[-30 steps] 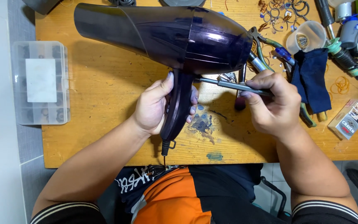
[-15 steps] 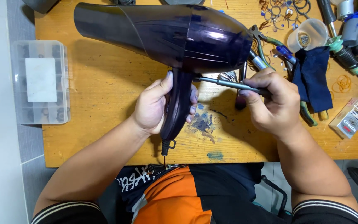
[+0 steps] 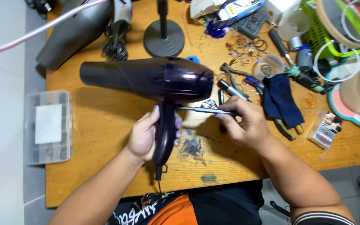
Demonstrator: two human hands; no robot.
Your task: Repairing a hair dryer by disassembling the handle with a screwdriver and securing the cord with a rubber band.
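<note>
— Where's the hair dryer (image 3: 155,79)?

— Held above the middle of the wooden table (image 3: 105,125), dark purple, barrel lying level with the nozzle pointing left. The left hand (image 3: 146,135) is wrapped closed around its handle, cord end hanging down toward the table's near edge.

— And the other hand?

— The right hand (image 3: 246,125) is closed on a slim screwdriver (image 3: 205,110), held level, its tip at the handle just under the barrel.

— Any packages or labels nearby?

— At the table's left edge sits a clear plastic compartment box (image 3: 48,127) with a plain white rectangular label on its lid. Right of the right hand lies a dark blue cloth (image 3: 282,100), and past it, near the right edge, a small flat rectangular packet (image 3: 325,130) in white, red and black, lying tilted. At the top, a white carton (image 3: 238,8) with blue and yellow print sits beside a black round stand base (image 3: 163,39).
</note>
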